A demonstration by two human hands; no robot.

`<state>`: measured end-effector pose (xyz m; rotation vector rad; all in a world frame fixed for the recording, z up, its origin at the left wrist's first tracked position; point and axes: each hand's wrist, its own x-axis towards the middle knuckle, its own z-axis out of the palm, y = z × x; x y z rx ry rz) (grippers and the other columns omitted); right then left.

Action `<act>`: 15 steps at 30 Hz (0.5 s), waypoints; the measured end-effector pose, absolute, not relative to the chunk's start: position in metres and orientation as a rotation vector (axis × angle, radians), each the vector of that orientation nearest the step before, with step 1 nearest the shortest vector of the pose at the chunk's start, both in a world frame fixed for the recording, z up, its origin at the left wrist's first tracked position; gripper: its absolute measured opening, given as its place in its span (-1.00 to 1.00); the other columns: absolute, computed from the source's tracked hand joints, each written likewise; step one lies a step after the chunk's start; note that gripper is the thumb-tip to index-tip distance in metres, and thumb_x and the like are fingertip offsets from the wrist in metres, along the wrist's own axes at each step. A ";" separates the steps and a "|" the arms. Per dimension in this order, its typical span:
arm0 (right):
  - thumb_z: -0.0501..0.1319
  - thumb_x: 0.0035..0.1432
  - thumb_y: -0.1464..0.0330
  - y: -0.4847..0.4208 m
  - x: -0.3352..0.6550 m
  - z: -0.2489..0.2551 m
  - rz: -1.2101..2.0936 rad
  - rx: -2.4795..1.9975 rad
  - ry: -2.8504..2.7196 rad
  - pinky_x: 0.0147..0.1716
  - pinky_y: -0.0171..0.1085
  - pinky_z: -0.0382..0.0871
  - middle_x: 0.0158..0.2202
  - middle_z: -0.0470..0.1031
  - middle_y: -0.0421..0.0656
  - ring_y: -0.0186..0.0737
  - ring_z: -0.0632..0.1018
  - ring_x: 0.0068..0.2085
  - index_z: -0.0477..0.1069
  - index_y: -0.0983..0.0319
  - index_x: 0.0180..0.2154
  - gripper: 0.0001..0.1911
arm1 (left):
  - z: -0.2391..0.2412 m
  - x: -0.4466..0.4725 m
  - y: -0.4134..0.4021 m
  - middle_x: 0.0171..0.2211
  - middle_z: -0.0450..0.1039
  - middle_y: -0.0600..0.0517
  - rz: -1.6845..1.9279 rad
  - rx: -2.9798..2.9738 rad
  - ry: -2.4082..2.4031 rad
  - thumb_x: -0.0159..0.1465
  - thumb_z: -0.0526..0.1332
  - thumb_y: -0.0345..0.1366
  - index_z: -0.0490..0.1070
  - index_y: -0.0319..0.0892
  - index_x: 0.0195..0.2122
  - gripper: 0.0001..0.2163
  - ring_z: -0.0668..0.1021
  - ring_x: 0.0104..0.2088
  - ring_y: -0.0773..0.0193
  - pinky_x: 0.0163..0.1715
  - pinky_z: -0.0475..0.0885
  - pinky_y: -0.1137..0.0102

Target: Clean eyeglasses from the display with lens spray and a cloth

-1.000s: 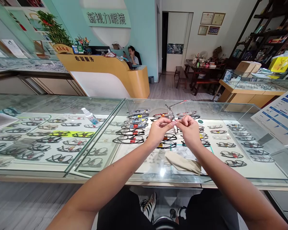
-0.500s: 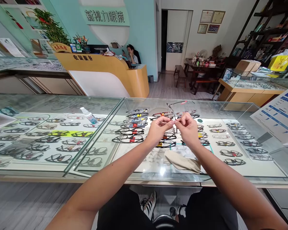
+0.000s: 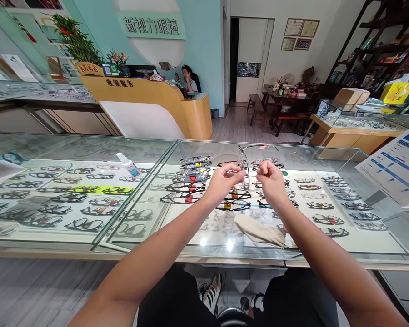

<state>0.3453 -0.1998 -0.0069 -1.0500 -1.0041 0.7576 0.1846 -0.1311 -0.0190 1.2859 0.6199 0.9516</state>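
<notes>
A pair of eyeglasses (image 3: pixel 247 170) with a thin frame is held up above the glass counter, one arm stretching to the right with a small red mark on it. My left hand (image 3: pixel 226 181) pinches the glasses between thumb and fingers. Just to the right, my right hand (image 3: pixel 270 180) is apart from them, its fingers curled together; whether anything small sits in them is hidden. Beneath both hands, rows of spectacle frames (image 3: pixel 183 198) lie in the display. A beige cloth (image 3: pixel 260 230) rests crumpled on the glass nearer to me.
The glass counter (image 3: pixel 191 254) spans the front. A spray bottle (image 3: pixel 128 165) stands on its left part. A printed sheet (image 3: pixel 397 163) leans in at the right. Beyond are a cash desk (image 3: pixel 136 93) with a seated person (image 3: pixel 188 81), and a wooden bench (image 3: pixel 256 109).
My right hand has come away from the glasses and shifted slightly right. My left hand keeps its hold on them, and more of the frame shows between the hands.
</notes>
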 end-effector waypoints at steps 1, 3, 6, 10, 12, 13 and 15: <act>0.21 -0.19 0.53 -0.200 0.345 -0.007 0.750 -1.020 -1.013 -0.35 -0.20 -0.06 -0.43 0.09 -0.26 -0.24 0.15 -0.37 0.08 0.15 -0.50 -0.69 | -0.019 0.185 -0.131 -0.34 0.57 0.06 0.943 1.289 0.618 0.02 0.60 -0.02 0.56 -0.18 -0.29 -0.59 0.62 -0.31 0.32 -0.11 0.60 0.30; 0.21 -0.19 0.55 -0.200 0.344 -0.006 0.756 -0.971 -1.028 -0.36 -0.20 -0.09 -0.46 0.08 -0.28 -0.26 0.13 -0.40 0.08 0.15 -0.51 -0.70 | -0.018 0.185 -0.132 -0.33 0.57 0.06 0.931 1.286 0.608 0.01 0.61 -0.02 0.55 -0.18 -0.30 -0.58 0.61 -0.31 0.33 -0.11 0.60 0.31; 0.24 -0.19 0.53 -0.201 0.344 -0.005 0.807 -0.973 -1.017 -0.36 -0.21 -0.05 -0.49 0.13 -0.30 -0.27 0.15 -0.42 0.10 0.14 -0.51 -0.69 | -0.017 0.184 -0.132 -0.33 0.57 0.06 0.914 1.287 0.597 -0.01 0.62 -0.03 0.55 -0.18 -0.30 -0.57 0.61 -0.30 0.32 -0.10 0.60 0.30; 0.38 -0.11 0.44 -0.200 0.344 -0.004 0.841 -1.037 -0.995 -0.26 -0.20 0.19 -0.40 0.34 -0.29 -0.23 0.35 -0.32 0.33 0.11 -0.38 -0.73 | -0.013 0.182 -0.133 -0.36 0.54 0.07 0.880 1.314 0.582 -0.02 0.62 -0.05 0.53 -0.19 -0.32 -0.57 0.60 -0.33 0.32 -0.14 0.58 0.32; 0.45 -0.07 0.34 -0.200 0.344 -0.004 0.837 -1.078 -0.988 -0.19 -0.19 0.25 -0.29 0.41 -0.26 -0.22 0.40 -0.26 0.43 0.11 -0.30 -0.72 | -0.012 0.182 -0.133 -0.37 0.52 0.07 0.849 1.346 0.571 -0.01 0.62 -0.05 0.53 -0.20 -0.33 -0.58 0.60 -0.33 0.31 -0.17 0.56 0.33; 0.48 -0.06 0.30 -0.199 0.344 -0.005 0.835 -1.098 -0.982 -0.17 -0.19 0.27 -0.25 0.44 -0.25 -0.22 0.42 -0.24 0.46 0.12 -0.28 -0.70 | -0.013 0.182 -0.133 -0.37 0.52 0.07 0.842 1.365 0.566 0.00 0.62 -0.05 0.53 -0.20 -0.33 -0.59 0.61 -0.33 0.30 -0.18 0.55 0.33; 0.50 -0.05 0.24 -0.198 0.344 -0.006 0.824 -1.125 -0.962 -0.15 -0.18 0.28 -0.23 0.46 -0.23 -0.21 0.44 -0.22 0.48 0.12 -0.28 -0.69 | -0.014 0.181 -0.132 -0.35 0.53 0.06 0.865 1.396 0.565 0.02 0.61 -0.05 0.54 -0.19 -0.33 -0.60 0.60 -0.32 0.30 -0.18 0.54 0.33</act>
